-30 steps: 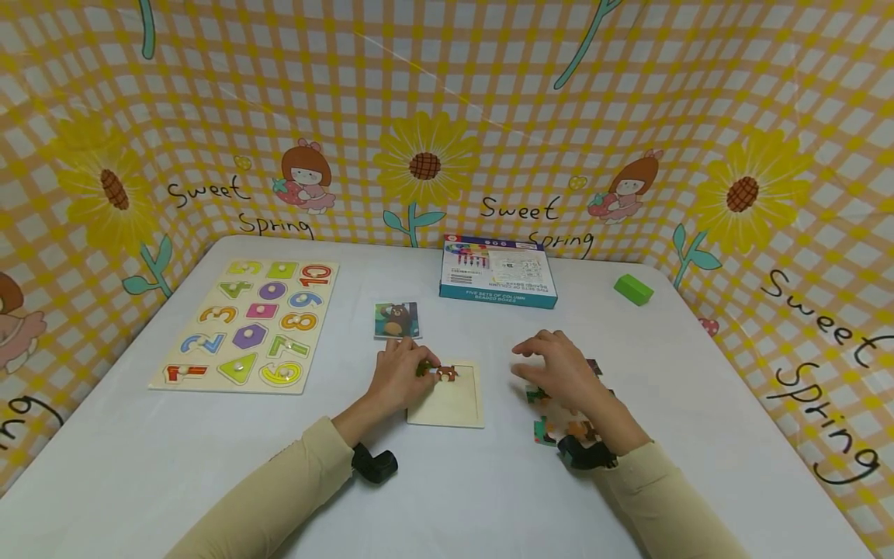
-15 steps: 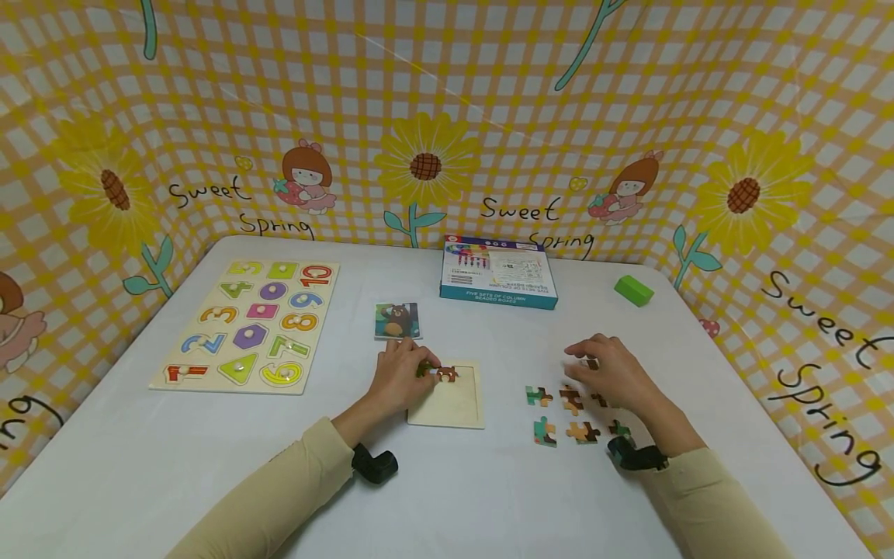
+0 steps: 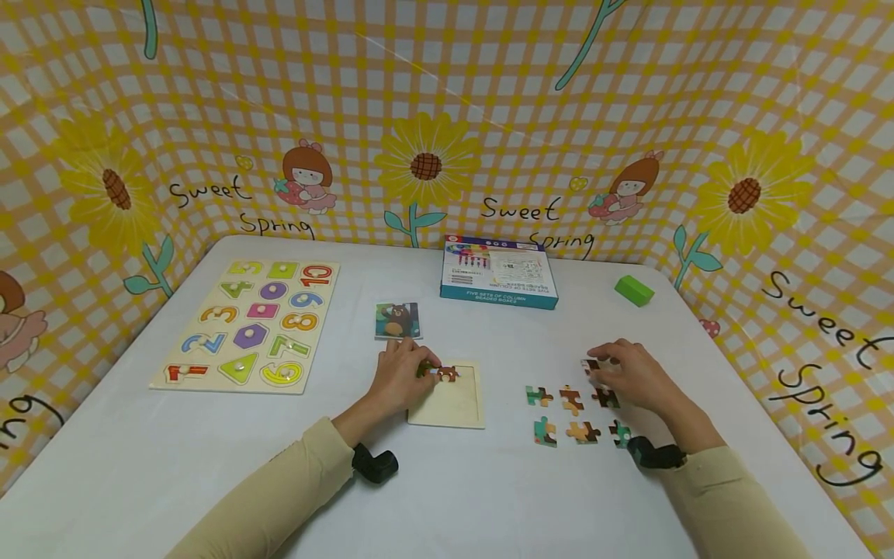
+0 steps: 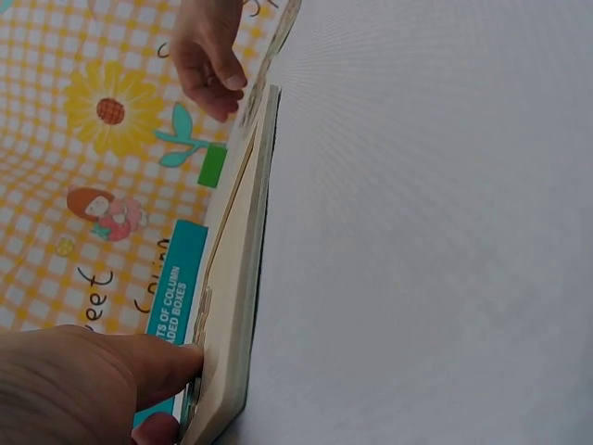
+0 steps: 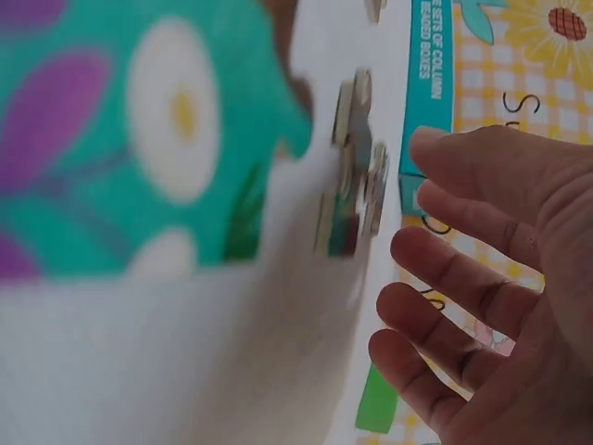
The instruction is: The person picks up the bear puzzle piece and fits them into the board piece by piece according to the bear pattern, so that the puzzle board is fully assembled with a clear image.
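Note:
My left hand (image 3: 400, 376) is at the upper left corner of a shallow wooden puzzle tray (image 3: 447, 411). Its thumb and a finger pinch a green jigsaw piece (image 3: 423, 368) there; the left wrist view shows the thumb (image 4: 171, 362) against the piece's edge. Beside it in the tray lies a brown bear-face jigsaw piece (image 3: 447, 374). My right hand (image 3: 635, 374) hovers over the loose pieces, fingers bent and apart, its fingertips near a brown-and-white jigsaw piece (image 3: 588, 366). Several more pieces, such as an orange-brown one (image 3: 583, 432), lie below. In the right wrist view a teal flowered piece (image 5: 139, 139) looms close.
Behind the tray lies a bear picture card (image 3: 396, 321). A number-and-shape peg board (image 3: 247, 326) occupies the left side. Toward the back stand a teal-edged box (image 3: 498, 272) and a green block (image 3: 634, 290). Checked cloth walls enclose the white table.
My right hand has moved right, away from the tray, over the loose pieces, uncovering several of them. My left hand has stayed in place on the tray corner.

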